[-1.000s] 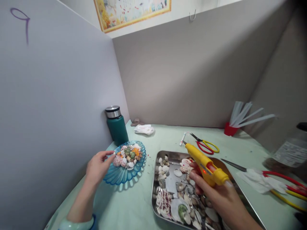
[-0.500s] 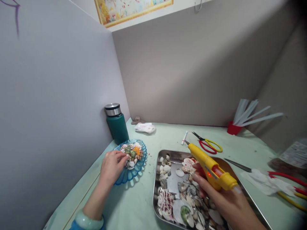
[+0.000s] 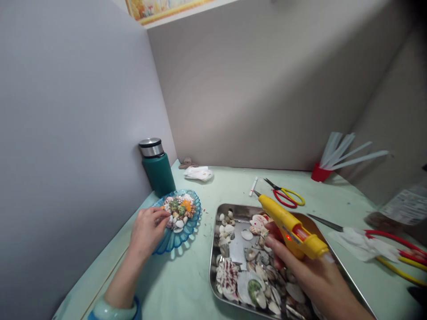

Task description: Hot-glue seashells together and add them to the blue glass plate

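Note:
In my right hand (image 3: 300,262) is a yellow hot glue gun (image 3: 290,224), its red light lit and its nozzle pointing up and left. It hovers over a metal tray (image 3: 211,266) of loose seashells (image 3: 228,275). My left hand (image 3: 150,229) is pinched at the left side of a blue scalloped plate (image 3: 178,241). A cluster of small shells (image 3: 180,211), white, green and orange, covers the plate's middle. The fingertips touch or nearly touch the cluster's left edge; whatever lies between them is too small to make out.
A green thermos (image 3: 158,171) stands behind the plate by the left partition. White tissue packaging (image 3: 199,173) lies at the back. Scissors (image 3: 287,195), tweezers (image 3: 325,222) and red-and-yellow-handled tools (image 3: 396,249) lie to the right. A red cup (image 3: 320,173) holds white glue sticks.
My left hand has drawn slightly back from the middle of the shell cluster towards its left edge, still pinched. The whole view has shifted a little; the glue gun stays over the tray.

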`<act>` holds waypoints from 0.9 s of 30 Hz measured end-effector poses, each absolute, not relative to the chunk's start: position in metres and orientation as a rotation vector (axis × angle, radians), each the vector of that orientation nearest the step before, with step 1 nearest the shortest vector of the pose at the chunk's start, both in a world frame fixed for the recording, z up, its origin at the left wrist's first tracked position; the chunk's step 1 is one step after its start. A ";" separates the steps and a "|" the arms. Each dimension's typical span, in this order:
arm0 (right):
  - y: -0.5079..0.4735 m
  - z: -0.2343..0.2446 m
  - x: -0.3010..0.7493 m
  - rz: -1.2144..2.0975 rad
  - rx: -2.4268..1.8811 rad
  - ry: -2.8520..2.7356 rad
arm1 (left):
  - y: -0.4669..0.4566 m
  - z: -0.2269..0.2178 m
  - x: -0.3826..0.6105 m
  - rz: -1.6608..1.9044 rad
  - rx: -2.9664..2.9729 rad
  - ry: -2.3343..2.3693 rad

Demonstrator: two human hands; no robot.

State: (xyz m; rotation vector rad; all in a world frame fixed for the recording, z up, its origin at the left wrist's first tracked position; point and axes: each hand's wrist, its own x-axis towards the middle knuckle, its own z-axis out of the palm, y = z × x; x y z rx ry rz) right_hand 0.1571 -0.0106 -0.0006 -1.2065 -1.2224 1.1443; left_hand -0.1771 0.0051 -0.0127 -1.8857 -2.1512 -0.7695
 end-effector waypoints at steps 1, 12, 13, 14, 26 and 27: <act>-0.010 -0.001 0.157 1.148 -1.203 -1.228 | 0.005 -0.013 -0.177 -0.775 -1.904 -2.138; -0.009 -0.001 0.159 1.218 -1.102 -1.283 | -0.003 -0.004 -0.159 -1.026 -1.961 -1.883; -0.009 -0.001 0.159 1.222 -1.096 -1.282 | -0.005 -0.001 -0.154 -1.064 -1.977 -1.832; -0.009 0.000 0.159 1.229 -1.089 -1.282 | -0.007 0.002 -0.148 -1.095 -2.002 -1.781; 0.008 -0.001 0.192 1.257 -0.987 -1.436 | -0.005 0.020 -0.056 -0.339 -2.770 -1.376; 0.009 -0.003 0.194 1.249 -0.988 -1.439 | -0.002 0.018 -0.052 -0.275 -2.778 -1.373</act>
